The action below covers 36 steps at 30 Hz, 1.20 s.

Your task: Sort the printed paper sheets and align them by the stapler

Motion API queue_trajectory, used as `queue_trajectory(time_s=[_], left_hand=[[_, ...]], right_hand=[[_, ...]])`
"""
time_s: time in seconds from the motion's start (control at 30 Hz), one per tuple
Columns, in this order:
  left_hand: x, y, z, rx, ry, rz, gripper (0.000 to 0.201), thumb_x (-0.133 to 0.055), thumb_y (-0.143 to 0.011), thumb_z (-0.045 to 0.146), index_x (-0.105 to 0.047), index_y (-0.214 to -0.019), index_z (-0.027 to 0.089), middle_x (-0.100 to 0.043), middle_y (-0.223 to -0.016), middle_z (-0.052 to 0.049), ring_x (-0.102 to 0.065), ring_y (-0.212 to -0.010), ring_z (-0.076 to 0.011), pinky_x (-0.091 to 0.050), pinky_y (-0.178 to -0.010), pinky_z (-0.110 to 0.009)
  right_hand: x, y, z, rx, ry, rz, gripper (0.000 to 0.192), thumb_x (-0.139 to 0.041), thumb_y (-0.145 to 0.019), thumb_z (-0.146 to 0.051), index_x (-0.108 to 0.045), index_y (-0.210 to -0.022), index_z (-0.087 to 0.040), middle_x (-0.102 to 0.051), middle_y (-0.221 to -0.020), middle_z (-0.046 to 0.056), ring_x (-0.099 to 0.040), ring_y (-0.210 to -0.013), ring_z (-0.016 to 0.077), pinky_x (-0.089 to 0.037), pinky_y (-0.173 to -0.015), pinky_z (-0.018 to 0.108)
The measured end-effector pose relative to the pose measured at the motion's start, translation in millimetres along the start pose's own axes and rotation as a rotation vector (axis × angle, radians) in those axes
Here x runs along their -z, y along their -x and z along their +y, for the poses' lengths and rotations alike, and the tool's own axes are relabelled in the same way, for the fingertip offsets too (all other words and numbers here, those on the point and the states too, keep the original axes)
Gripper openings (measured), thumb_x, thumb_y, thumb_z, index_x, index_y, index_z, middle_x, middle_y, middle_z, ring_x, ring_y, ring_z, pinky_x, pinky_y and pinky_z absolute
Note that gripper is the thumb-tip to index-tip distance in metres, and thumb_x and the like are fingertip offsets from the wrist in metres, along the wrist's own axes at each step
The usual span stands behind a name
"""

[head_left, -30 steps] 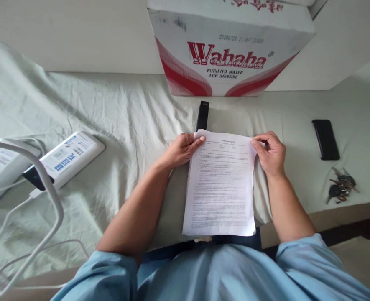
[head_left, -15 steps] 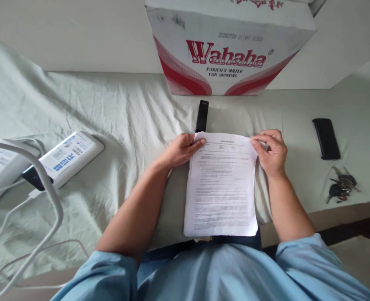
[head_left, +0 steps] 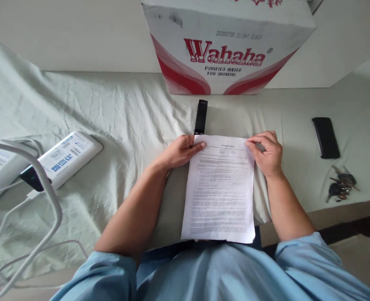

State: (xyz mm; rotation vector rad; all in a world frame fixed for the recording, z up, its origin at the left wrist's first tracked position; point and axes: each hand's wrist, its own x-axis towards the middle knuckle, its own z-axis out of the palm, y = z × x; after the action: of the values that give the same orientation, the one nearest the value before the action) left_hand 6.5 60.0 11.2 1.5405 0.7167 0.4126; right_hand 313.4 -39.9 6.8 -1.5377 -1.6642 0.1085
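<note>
Shifted paper sheet point(head_left: 220, 188), two hands' grip.

Our left hand point(head_left: 179, 151) rests on the far left corner of the printed white paper sheet point(head_left: 220, 188), and our right hand point(head_left: 266, 154) on its far right corner, so the sheet lies between them on the wrinkled pale green bedsheet point(head_left: 116, 117). Just beyond our left hand lies a slim black rectangular device point(head_left: 200, 116), and behind that stands the white and red cardboard water carton point(head_left: 225, 46). Right of our right hand lies a black flat phone point(head_left: 325, 137), with a bunch of metal keys point(head_left: 341, 187) nearer to us. Well left of our left hand lie a white flat box with blue print point(head_left: 67, 158) and a white looped cable point(head_left: 43, 200).
</note>
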Motion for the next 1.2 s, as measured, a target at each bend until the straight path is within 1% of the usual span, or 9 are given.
queue_trajectory(time_s=[0.23, 0.43, 0.53, 0.63, 0.7, 0.8, 0.93, 1.03, 1.2], left_hand=[[-1.6, 1.2, 1.0, 0.014, 0.047, -0.008, 0.056, -0.067, -0.098, 0.071, -0.074, -0.095, 0.015, -0.078, -0.089, -0.007, -0.073, -0.088, -0.0232, -0.061, -0.082, -0.033], [-2.3, 0.4, -0.4, 0.005, 0.091, -0.026, 0.062, -0.063, -0.098, 0.076, -0.073, -0.097, 0.014, -0.078, -0.093, -0.009, -0.073, -0.087, -0.0218, -0.061, -0.083, -0.034], [-2.3, 1.5, 1.8, 0.013, 0.099, -0.012, 0.063, -0.064, -0.097, 0.077, -0.072, -0.094, 0.014, -0.078, -0.091, -0.009, -0.072, -0.084, -0.0208, -0.06, -0.08, -0.032], [-2.7, 2.9, 5.8, 0.033, 0.121, -0.001, 0.063, -0.066, -0.096, 0.077, -0.071, -0.092, 0.014, -0.077, -0.089, -0.007, -0.07, -0.082, -0.0191, -0.058, -0.075, -0.029], [-3.1, 3.2, 7.6, 0.038, 0.153, -0.002, 0.064, -0.068, -0.094, 0.078, -0.071, -0.09, 0.014, -0.076, -0.086, -0.006, -0.069, -0.079, -0.0178, -0.057, -0.072, -0.028], [-3.4, 2.6, 7.6, 0.035, 0.19, -0.015, 0.065, -0.068, -0.092, 0.08, -0.069, -0.087, 0.015, -0.073, -0.08, -0.005, -0.066, -0.072, -0.0161, -0.055, -0.067, -0.027], [-3.1, 0.1, 4.2, 0.004, 0.162, 0.058, 0.061, -0.068, -0.094, 0.077, -0.066, -0.083, 0.016, -0.065, -0.069, -0.002, -0.057, -0.06, -0.0124, -0.047, -0.054, -0.024], [-3.9, -2.3, 2.3, -0.027, 0.214, 0.117, 0.058, -0.069, -0.095, 0.074, -0.064, -0.085, 0.018, -0.065, -0.069, -0.002, -0.056, -0.057, -0.0117, -0.045, -0.05, -0.023], [-6.5, -3.4, -0.9, -0.044, 0.307, 0.144, 0.058, -0.069, -0.095, 0.075, -0.062, -0.083, 0.019, -0.06, -0.063, 0.0, -0.053, -0.054, -0.0113, -0.043, -0.047, -0.022]], right_hand=[[-0.7, 0.1, -1.9, -0.022, -0.014, -0.002, 0.018, -0.072, -0.099, -0.042, -0.077, -0.088, -0.03, -0.073, -0.083, 0.003, -0.066, -0.084, 0.0233, -0.056, -0.081, 0.045], [-0.1, -0.6, -2.4, 0.007, -0.011, 0.032, 0.017, -0.072, -0.1, -0.042, -0.077, -0.088, -0.03, -0.072, -0.082, 0.002, -0.065, -0.083, 0.0232, -0.056, -0.083, 0.046], [-1.1, 0.6, -0.8, -0.007, 0.012, 0.032, 0.02, -0.072, -0.1, -0.046, -0.077, -0.09, -0.029, -0.073, -0.087, 0.004, -0.067, -0.091, 0.0241, -0.057, -0.088, 0.047], [-1.8, 3.2, 4.4, -0.079, -0.082, 0.018, 0.028, -0.077, -0.096, -0.052, -0.078, -0.11, -0.029, -0.076, -0.113, 0.008, -0.07, -0.106, 0.0256, -0.058, -0.096, 0.046], [-0.5, 4.7, 9.0, -0.177, -0.252, -0.022, 0.049, -0.082, -0.091, -0.057, -0.073, -0.131, -0.03, -0.076, -0.124, 0.009, -0.073, -0.11, 0.0253, -0.059, -0.099, 0.045], [5.6, 5.0, 13.8, -0.409, -0.512, -0.108, 0.069, -0.088, -0.084, -0.061, -0.066, -0.142, -0.033, -0.081, -0.111, 0.005, -0.077, -0.097, 0.0237, -0.062, -0.09, 0.041], [13.7, 1.9, 12.8, -0.676, -0.726, -0.131, 0.056, -0.098, -0.073, -0.054, -0.079, -0.12, -0.031, -0.082, -0.089, 0.001, -0.077, -0.075, 0.0213, -0.062, -0.072, 0.036], [13.8, 1.7, 8.7, -0.721, -0.85, -0.144, 0.046, -0.1, -0.069, -0.055, -0.082, -0.102, -0.028, -0.085, -0.09, 0.002, -0.081, -0.083, 0.0262, -0.066, -0.08, 0.042], [9.2, 9.8, 1.0, -0.743, -0.839, -0.239, 0.04, -0.1, -0.071, -0.049, -0.086, -0.098, -0.024, -0.087, -0.095, 0.006, -0.084, -0.09, 0.0321, -0.069, -0.086, 0.049]])
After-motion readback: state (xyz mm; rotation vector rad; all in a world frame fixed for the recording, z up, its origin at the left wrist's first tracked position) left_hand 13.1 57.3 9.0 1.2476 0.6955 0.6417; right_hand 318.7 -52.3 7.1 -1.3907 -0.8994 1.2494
